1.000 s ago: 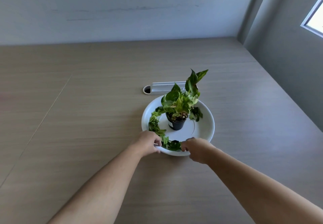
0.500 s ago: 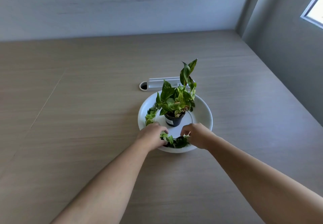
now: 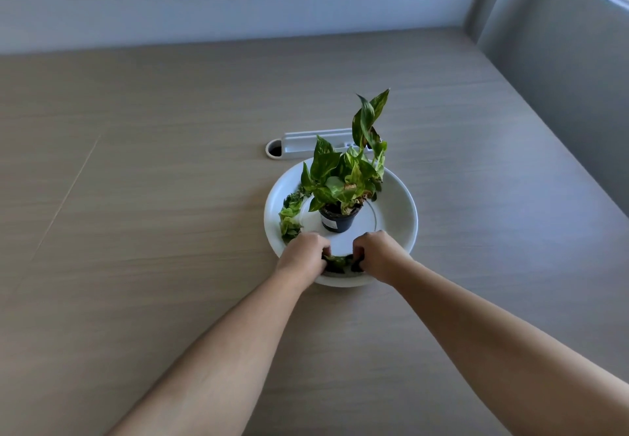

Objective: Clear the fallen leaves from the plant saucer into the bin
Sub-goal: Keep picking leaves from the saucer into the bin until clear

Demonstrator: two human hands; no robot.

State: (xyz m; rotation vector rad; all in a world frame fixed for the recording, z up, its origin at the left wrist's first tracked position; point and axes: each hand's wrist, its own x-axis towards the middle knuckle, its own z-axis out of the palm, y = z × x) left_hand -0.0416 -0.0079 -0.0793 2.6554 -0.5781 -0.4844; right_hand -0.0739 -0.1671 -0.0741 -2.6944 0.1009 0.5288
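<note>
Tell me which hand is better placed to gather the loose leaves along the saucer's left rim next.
Left. The left hand is right beside those leaves on the saucer; the right hand would have to cross over it.

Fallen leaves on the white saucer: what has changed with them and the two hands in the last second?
Both hands moved from the saucer's near rim inward. The left hand and right hand now close together on the dark green fallen leaves at the near edge of the round white saucer. The small black potted plant stayed in the middle; pale leaves remain at the left.
</note>
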